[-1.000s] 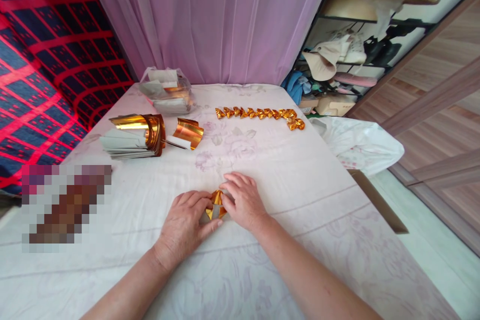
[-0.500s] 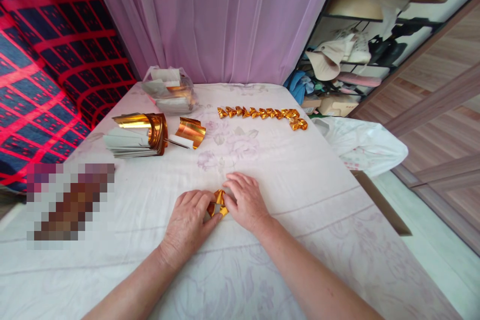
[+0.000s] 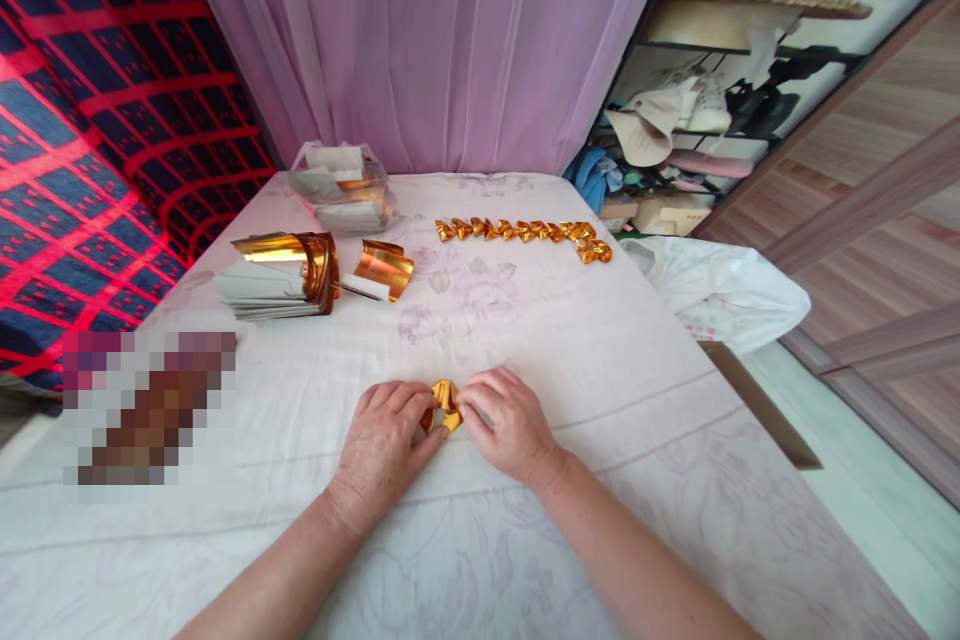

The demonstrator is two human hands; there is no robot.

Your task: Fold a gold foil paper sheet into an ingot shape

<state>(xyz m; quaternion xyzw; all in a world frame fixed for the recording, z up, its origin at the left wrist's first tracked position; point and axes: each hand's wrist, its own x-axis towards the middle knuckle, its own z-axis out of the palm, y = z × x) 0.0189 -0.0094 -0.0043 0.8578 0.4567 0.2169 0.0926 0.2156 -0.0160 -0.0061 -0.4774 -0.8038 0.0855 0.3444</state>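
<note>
A small piece of gold foil paper (image 3: pixel 445 392), partly folded with a pale patch in its middle, lies on the cloth-covered table between my hands. My left hand (image 3: pixel 386 440) grips its left side, thumb along the near edge and fingers at the far left. At the right edge, my right hand (image 3: pixel 510 425) pinches the foil between thumb and fingertips. Farther off, a row of folded gold foil pieces (image 3: pixel 517 230) runs across the table and hooks toward me at its right end.
At the back left lie a stack of gold-and-white foil sheets (image 3: pixel 277 280), a loose curled sheet (image 3: pixel 384 268) and a clear bag of sheets (image 3: pixel 345 190). A white plastic bag (image 3: pixel 727 290) sits beyond the table's right edge, near a shelf with caps (image 3: pixel 645 125).
My right hand has drawn its fingers in from above the foil and closed on its right edge. The left hand keeps its grip. The view has shifted slightly.
</note>
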